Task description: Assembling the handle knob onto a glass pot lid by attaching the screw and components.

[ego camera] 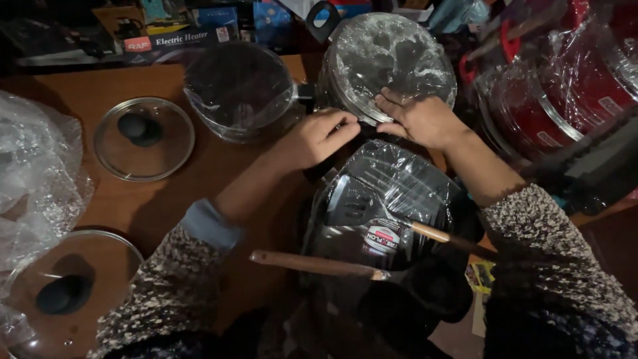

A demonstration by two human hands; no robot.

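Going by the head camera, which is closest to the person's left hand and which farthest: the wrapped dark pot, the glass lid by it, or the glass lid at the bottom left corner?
1. Wrapped dark pot, just beyond the left hand.
2. Glass lid, farther left on the table.
3. Corner glass lid, bottom left, farthest.

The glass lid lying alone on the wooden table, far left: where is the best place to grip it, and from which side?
Probably by the dark knob at the centre of the glass lid, coming from straight above. It lies flat, knob up, with its rim against the table.
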